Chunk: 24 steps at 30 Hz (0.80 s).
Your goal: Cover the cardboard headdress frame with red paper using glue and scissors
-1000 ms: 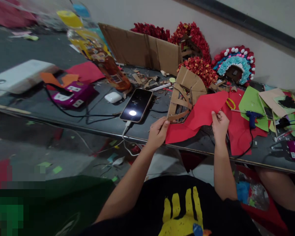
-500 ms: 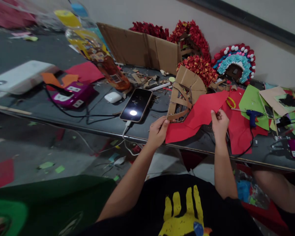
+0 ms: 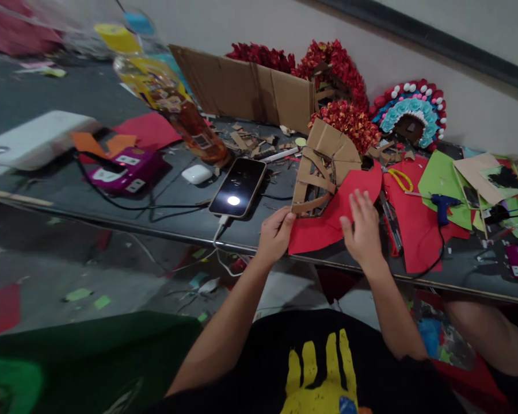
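My left hand [image 3: 277, 231] is closed, thumb and fingers pinching the lower left corner of a curved cardboard frame [image 3: 322, 137] with strips across its opening. A sheet of red paper [image 3: 311, 233] lies against the frame's right side and beneath it. My right hand [image 3: 362, 227] is open, fingers apart, over the right part of the red paper; whether the palm touches it I cannot tell. Just right of that hand lie a cutter-like tool [image 3: 391, 221] and something with a yellow loop handle [image 3: 400, 179].
A phone [image 3: 238, 187] on a cable, an earbud case [image 3: 197, 173], a tilted drink bottle [image 3: 172, 103] and a purple power socket [image 3: 127, 171] are to the left. A blue glue gun [image 3: 442, 207] lies right. Flower-covered headpieces [image 3: 410, 112] and a cardboard panel [image 3: 246, 86] stand behind.
My right hand has released its pinch on the red paper's right end, opened, and moved left over it. The paper's right end has come left, uncovering the cutter-like tool. My left hand keeps its grip.
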Available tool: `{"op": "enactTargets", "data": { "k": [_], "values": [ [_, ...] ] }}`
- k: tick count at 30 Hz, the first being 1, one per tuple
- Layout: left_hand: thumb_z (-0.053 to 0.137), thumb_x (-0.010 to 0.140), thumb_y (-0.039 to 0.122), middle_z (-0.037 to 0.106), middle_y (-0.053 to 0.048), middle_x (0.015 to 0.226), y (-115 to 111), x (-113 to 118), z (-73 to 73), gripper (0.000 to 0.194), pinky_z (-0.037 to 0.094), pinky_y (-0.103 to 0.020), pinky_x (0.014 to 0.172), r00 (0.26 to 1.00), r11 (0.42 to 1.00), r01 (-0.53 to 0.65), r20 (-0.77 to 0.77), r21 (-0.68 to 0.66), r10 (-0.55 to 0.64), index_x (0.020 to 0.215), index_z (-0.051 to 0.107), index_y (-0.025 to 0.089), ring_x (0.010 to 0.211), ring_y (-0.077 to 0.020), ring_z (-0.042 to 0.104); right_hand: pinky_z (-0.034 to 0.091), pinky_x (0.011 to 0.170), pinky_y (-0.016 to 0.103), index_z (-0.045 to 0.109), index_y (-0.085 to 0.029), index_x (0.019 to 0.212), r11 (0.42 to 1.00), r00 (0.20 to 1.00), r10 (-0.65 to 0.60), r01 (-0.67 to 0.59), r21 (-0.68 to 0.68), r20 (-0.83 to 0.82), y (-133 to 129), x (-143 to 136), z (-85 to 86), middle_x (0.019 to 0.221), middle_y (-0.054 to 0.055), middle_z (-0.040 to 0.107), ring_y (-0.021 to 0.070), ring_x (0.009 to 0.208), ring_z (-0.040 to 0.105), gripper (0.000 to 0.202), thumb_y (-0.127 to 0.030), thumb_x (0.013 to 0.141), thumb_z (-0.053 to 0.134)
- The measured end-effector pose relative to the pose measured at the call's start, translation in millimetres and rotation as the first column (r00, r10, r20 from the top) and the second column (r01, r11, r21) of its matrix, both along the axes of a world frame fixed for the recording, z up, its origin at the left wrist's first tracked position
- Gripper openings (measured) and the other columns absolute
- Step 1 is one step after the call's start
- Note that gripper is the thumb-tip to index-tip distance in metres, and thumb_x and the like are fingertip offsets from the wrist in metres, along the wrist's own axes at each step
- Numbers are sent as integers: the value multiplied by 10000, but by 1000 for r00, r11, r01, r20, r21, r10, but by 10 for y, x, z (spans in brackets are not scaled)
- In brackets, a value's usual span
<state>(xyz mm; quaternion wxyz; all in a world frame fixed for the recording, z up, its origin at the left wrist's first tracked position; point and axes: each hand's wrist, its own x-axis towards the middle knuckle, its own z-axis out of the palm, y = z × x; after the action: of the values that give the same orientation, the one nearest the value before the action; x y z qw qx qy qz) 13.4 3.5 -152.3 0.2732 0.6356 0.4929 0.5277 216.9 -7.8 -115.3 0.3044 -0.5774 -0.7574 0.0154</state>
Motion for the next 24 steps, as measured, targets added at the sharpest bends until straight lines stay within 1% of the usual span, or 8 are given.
{"op": "enactTargets", "data": {
  "k": [1, 2, 5, 7, 13, 18, 21, 24],
  "values": [
    [396, 888, 476, 709, -81, 853, 1, -2, -2, 440, 493, -299, 794, 1000, 1000, -1, 10, -4, 1, 783, 682, 158, 827, -190, 645, 245, 1103, 447, 418, -152, 1346, 995, 993, 83, -79, -54, 85, -36, -58, -5, 1399, 139, 438, 233, 1357, 302, 515, -432, 942, 262],
    [398, 885, 482, 709, -80, 852, 3, -4, -3, 443, 493, -300, 795, 1000, 1000, 0, 19, -10, 0, 778, 680, 158, 824, -190, 645, 211, 1119, 452, 378, -149, 1380, 988, 980, 133, -119, -101, 149, -64, -102, -16, 1436, 130, 402, 231, 1380, 264, 538, -438, 942, 260],
    [405, 874, 501, 709, -80, 832, 9, -8, 0, 449, 496, -304, 792, 999, 999, -8, 42, -35, 10, 780, 676, 155, 795, -190, 644, 165, 1137, 460, 278, -120, 1435, 981, 957, 153, -116, -158, 247, -105, -149, -63, 1499, 132, 294, 235, 1414, 175, 620, -482, 933, 259],
    [406, 869, 509, 707, -79, 813, 15, -10, 6, 452, 499, -304, 781, 999, 998, -12, 45, -59, 15, 785, 675, 155, 778, -190, 642, 161, 1139, 460, 239, -99, 1448, 976, 943, 177, -130, -176, 283, -117, -136, -88, 1506, 143, 266, 234, 1418, 162, 660, -506, 928, 251],
    [424, 851, 513, 700, -75, 765, 26, -13, 12, 439, 502, -306, 773, 998, 993, -33, 46, -112, 39, 760, 667, 158, 764, -193, 637, 149, 1148, 455, 278, -44, 1425, 967, 916, 219, -158, -200, 337, -148, -121, -92, 1497, 182, 257, 246, 1412, 186, 717, -549, 916, 255],
    [428, 857, 467, 703, -79, 806, 16, -23, 10, 405, 491, -307, 811, 999, 994, -15, 30, -111, 19, 750, 666, 158, 842, -202, 643, 207, 1140, 450, 299, -38, 1417, 954, 918, 257, -192, -229, 302, -205, -184, -127, 1484, 195, 275, 262, 1401, 220, 762, -588, 890, 300],
    [438, 845, 475, 699, -71, 760, 23, -38, -1, 400, 497, -301, 786, 999, 993, -32, 37, -113, 36, 741, 663, 161, 823, -203, 648, 214, 1146, 429, 328, -46, 1406, 944, 903, 313, -263, -200, 293, -250, -188, -147, 1480, 183, 287, 250, 1402, 219, 763, -598, 879, 326],
    [453, 827, 498, 692, -66, 722, 39, -54, -16, 407, 501, -300, 764, 998, 991, -47, 44, -125, 53, 720, 659, 163, 798, -208, 648, 215, 1151, 408, 345, -76, 1403, 916, 863, 397, -350, -197, 311, -213, -110, -111, 1471, 156, 321, 226, 1400, 228, 734, -591, 880, 343]
  ]
}}
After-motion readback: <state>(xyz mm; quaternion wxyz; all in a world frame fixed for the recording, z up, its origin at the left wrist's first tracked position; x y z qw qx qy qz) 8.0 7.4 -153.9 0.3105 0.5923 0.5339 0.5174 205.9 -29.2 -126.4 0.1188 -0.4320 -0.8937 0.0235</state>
